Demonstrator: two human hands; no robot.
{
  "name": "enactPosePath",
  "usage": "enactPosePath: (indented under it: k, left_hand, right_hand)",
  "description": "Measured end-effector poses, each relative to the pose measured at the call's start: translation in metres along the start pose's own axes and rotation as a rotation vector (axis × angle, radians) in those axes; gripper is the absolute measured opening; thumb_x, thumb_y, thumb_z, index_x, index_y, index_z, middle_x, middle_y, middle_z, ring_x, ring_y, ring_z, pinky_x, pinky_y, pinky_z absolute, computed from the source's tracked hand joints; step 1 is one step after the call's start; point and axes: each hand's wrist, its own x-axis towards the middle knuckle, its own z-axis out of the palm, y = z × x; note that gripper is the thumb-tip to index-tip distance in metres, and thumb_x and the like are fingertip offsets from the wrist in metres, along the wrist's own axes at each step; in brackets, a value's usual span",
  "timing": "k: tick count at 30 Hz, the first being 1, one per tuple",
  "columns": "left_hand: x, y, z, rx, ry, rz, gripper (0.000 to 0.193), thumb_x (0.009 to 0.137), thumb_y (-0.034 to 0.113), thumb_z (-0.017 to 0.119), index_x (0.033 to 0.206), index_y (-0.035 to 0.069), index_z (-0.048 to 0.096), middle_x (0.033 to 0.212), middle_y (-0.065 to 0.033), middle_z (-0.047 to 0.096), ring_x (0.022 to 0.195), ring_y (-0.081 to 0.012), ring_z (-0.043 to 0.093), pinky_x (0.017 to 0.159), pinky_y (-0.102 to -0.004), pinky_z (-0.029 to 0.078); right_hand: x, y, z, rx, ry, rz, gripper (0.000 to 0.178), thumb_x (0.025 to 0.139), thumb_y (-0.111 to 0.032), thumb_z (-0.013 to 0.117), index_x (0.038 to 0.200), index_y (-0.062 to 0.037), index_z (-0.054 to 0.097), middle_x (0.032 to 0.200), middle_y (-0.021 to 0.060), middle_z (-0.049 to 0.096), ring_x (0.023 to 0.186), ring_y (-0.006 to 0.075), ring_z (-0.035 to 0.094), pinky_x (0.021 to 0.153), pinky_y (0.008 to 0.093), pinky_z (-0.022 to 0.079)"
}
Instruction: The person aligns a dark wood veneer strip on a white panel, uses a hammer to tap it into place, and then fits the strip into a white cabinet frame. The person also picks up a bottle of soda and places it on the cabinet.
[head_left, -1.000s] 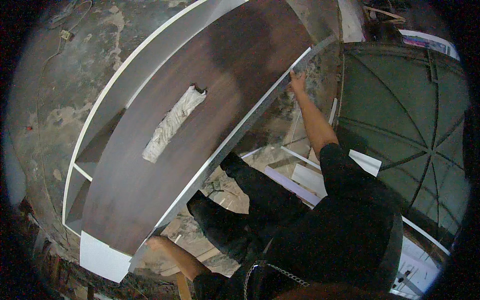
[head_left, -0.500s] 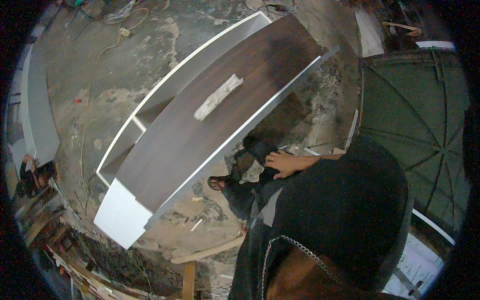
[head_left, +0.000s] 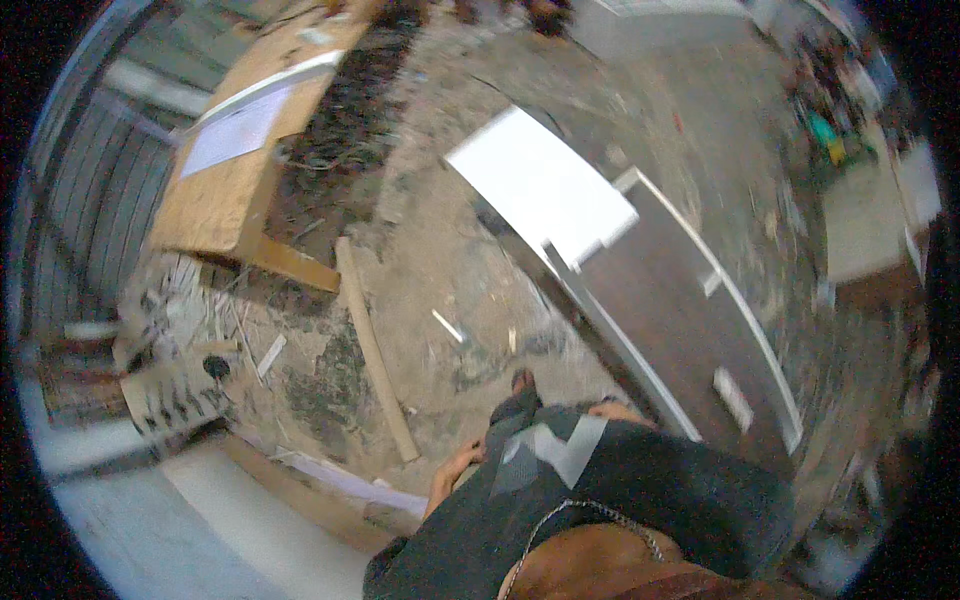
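My left hand (head_left: 462,464) rests against my dark trouser leg, its fingers lying on the cloth and nothing visible in them. Only a sliver of my right hand (head_left: 617,411) shows past my dark shirt; its fingers are hidden. It is nearest to a long cabinet-like box (head_left: 690,222) lying on the floor at right, with light edges and a dark brown panel (head_left: 655,270). A white board (head_left: 545,185) covers the box's far end. On the brown panel lies a pale, narrow piece (head_left: 733,400), blurred by motion.
A wooden workbench (head_left: 215,215) stands at far left with a pale sheet (head_left: 238,130) on it. A long wooden strip (head_left: 375,360) lies on the floor among scraps. Pale panels (head_left: 270,500) are at lower left, and a large grey-white box (head_left: 660,25) stands at the back.
My view has swung left, so the box now appears at right and the workbench has come into view. My left hand has appeared; my right hand, earlier spread on my leg, is mostly hidden.
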Motion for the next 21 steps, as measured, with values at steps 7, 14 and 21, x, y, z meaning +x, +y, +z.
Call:
enactPosePath:
  k: [7, 14, 21]
  left_hand:
    - [0.021, 0.033, -0.046, -0.286, 0.094, -0.01, 0.044, 0.088, 0.036, 0.062, 0.112, -0.001, 0.062, 0.106, -0.0143, 0.062, 0.096, -0.0231, 0.056, 0.086, -0.0356, 0.042]
    - [0.081, 0.119, -0.124, -0.303, 0.135, 0.093, 0.043, 0.088, 0.038, 0.064, 0.11, 0.0, 0.063, 0.104, -0.013, 0.063, 0.094, -0.0212, 0.057, 0.084, -0.0345, 0.043]
    - [0.178, 0.273, -0.257, -0.274, 0.132, 0.169, 0.043, 0.087, 0.039, 0.065, 0.108, 0.001, 0.065, 0.102, -0.0117, 0.064, 0.091, -0.0193, 0.058, 0.082, -0.0334, 0.044]
  right_hand:
    - [0.058, -0.073, -0.115, -0.179, 0.438, 0.032, 0.027, 0.083, -0.028, 0.064, 0.099, -0.007, 0.066, 0.096, 0.0194, 0.068, 0.092, 0.0372, 0.064, 0.081, 0.0453, 0.051]
    - [0.164, -0.101, -0.138, -0.145, 0.026, 0.122, 0.028, 0.085, -0.03, 0.059, 0.097, -0.0058, 0.068, 0.098, 0.0199, 0.068, 0.093, 0.0361, 0.065, 0.081, 0.0465, 0.051]
    - [0.297, -0.155, -0.257, -0.442, -0.175, 0.022, 0.034, 0.089, -0.032, 0.052, 0.09, -0.0033, 0.07, 0.096, 0.0207, 0.069, 0.091, 0.0355, 0.066, 0.078, 0.0475, 0.052]
